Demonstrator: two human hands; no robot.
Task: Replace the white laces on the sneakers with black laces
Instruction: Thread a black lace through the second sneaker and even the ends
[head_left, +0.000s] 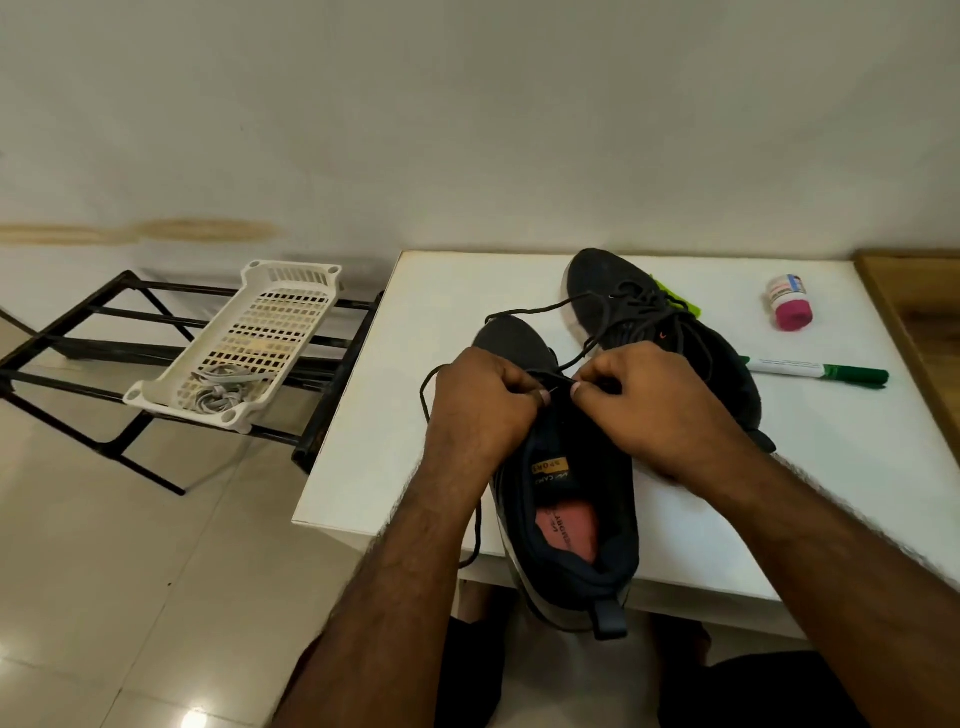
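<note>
The left hand and right hand are both pinching a thin black lace over the eyelets of a dark sneaker that is sitting on the white table, heel hanging over the near edge. Beyond the pinch, the lace is looping loosely past the toe. Behind the right hand, a second sneaker is lying already laced in black.

Home room: tiled floor, plain wall, metal shoe rack, small white table.
</note>
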